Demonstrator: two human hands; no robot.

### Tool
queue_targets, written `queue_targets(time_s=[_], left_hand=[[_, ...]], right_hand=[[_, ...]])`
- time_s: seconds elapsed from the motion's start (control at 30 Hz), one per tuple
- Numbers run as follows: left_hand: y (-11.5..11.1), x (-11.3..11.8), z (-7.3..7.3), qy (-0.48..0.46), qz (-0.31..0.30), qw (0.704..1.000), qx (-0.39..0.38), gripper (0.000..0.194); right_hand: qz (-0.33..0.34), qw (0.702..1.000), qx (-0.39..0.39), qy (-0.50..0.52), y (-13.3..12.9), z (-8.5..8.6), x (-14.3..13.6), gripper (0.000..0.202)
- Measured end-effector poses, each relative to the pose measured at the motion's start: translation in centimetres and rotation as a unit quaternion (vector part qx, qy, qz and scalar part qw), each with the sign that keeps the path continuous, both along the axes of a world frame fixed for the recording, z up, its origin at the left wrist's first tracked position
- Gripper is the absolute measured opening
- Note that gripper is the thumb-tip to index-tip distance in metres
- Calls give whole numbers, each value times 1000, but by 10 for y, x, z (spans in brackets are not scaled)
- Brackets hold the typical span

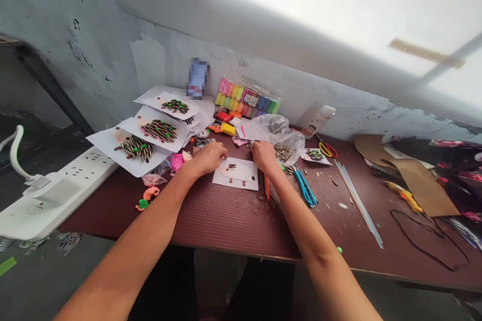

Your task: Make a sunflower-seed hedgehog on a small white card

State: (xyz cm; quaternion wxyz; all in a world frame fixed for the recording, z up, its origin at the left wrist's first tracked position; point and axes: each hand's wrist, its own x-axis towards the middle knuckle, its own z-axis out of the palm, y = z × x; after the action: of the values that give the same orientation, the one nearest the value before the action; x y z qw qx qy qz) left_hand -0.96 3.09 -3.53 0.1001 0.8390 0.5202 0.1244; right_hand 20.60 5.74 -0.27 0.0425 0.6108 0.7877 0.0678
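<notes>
A white card lies flat on the table, bearing a pale hedgehog-like shape with brown feet and a dark nose. A few striped sunflower seeds sit on that shape. My left hand rests at the card's upper left corner, fingers curled; what they hold, if anything, is hidden. Beyond the upper right corner, my right hand has its fingers bent together beside a pile of seeds in a clear plastic bag. An orange pen-like tool lies below my right wrist.
Finished-looking hedgehog cards overlap at left near a power strip. Clay packs, a phone and a bottle line the wall. Rightward lie a teal cutter, scissors, glue sticks and a glue gun.
</notes>
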Motion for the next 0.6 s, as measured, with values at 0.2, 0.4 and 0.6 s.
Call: queue_targets(time_s=[0.2, 0.4, 0.6], left_hand=[[1, -1, -2, -17, -3, 1000, 2, 28], [4, -3, -6, -14, -14, 1000, 4, 29], [4, -3, -5, -5, -13, 1000, 6, 29]], right_hand=[[0, 993, 29, 113, -11, 2, 5, 31], [78, 907, 31, 413, -31, -4, 20, 24], [88, 803, -55, 588, -55, -11, 12, 17]])
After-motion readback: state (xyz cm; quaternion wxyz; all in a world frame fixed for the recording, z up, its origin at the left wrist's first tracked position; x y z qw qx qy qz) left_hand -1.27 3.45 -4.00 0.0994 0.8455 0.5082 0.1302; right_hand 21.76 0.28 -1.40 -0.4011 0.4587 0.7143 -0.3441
